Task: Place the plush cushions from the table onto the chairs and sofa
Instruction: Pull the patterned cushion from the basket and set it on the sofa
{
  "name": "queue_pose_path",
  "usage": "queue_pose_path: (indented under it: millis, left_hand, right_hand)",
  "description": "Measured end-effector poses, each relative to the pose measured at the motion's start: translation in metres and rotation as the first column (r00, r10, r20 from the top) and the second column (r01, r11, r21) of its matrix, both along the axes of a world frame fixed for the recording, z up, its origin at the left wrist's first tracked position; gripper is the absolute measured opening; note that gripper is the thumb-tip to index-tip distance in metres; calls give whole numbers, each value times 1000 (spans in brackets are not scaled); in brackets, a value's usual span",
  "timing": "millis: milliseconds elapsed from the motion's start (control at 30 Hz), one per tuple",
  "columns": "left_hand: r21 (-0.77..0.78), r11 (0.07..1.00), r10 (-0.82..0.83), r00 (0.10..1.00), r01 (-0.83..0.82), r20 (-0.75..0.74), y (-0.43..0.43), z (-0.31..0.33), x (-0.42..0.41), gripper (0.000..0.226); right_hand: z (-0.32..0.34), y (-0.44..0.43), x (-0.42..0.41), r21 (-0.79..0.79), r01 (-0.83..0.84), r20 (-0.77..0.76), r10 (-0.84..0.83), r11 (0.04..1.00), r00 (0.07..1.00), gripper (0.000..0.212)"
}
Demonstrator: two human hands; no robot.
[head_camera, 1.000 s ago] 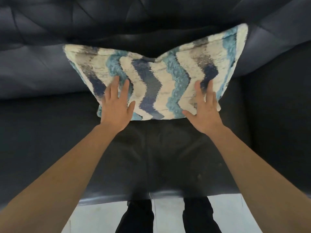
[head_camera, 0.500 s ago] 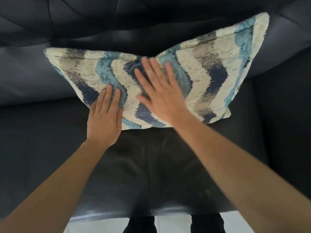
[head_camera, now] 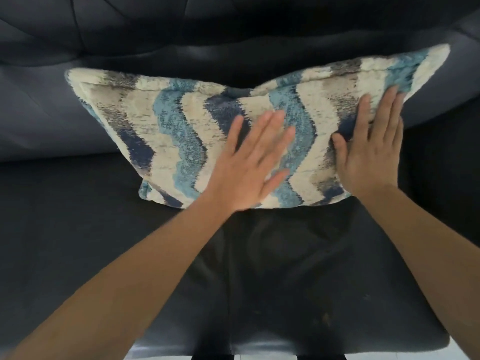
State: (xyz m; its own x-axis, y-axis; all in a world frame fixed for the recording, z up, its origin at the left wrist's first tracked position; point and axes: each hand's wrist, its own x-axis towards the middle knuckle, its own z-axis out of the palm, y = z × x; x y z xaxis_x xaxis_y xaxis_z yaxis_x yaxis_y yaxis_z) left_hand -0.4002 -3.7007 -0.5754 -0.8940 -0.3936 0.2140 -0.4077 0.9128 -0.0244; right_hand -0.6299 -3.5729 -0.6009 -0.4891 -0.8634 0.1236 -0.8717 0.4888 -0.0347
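Against dark sofa backrest, zigzag cushion, left hand and right hand flat, grip wide.

- One view only, from a camera worn on the person's head; there is no second view to overlap with it.
- It faces forward and steeply down onto the dark sofa seat, backrest along the top edge.
- Range is close: both forearms enter from the bottom corners and reach mid-frame.
- Wide-angle bowing curves the backrest.
- A strip of pale floor shows at bottom.
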Motion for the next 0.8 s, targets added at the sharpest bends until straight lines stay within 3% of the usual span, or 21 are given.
queue_pose_path:
  millis: [167,267,400,433,500,600,700,800]
  left_hand:
    - [-98,950,303,951,-296,64,-97,-3,65,85]
    - [-114,928,363,928,-354,79,-104,-13,138,76]
    - [-68,905,422,906,-419,36,-82,-19,164,72]
    - [-40,896,443,896,-442,26,-73,-19,163,72]
    - [19,867,498,867,-498,3,-53,-24,160,72]
    - [76,815,579,813,-575,-57,-23,-50,160,71]
    - [129,793,608,787,-596,-105,-14,-74,153,70]
    - [98,806,592,794,-583,-140,-25,-93,144,72]
  right_hand:
    - [-2,1,-2,-2,-63,-33,63,998,997,73]
    - [-3,-3,9,-12,-26,6,26,1000,1000,72]
    - [3,-17,48,-241,114,86,-96,964,992,65]
    - [7,-25,65,-302,69,77,-48,951,996,63]
    - [5,-39,110,-318,-215,27,236,923,971,66]
    - [-22,-45,183,-158,-648,-56,648,745,759,67]
    - [-67,-37,181,-20,-782,-203,763,623,614,59]
    - [-92,-12,104,60,-753,-324,727,655,606,62]
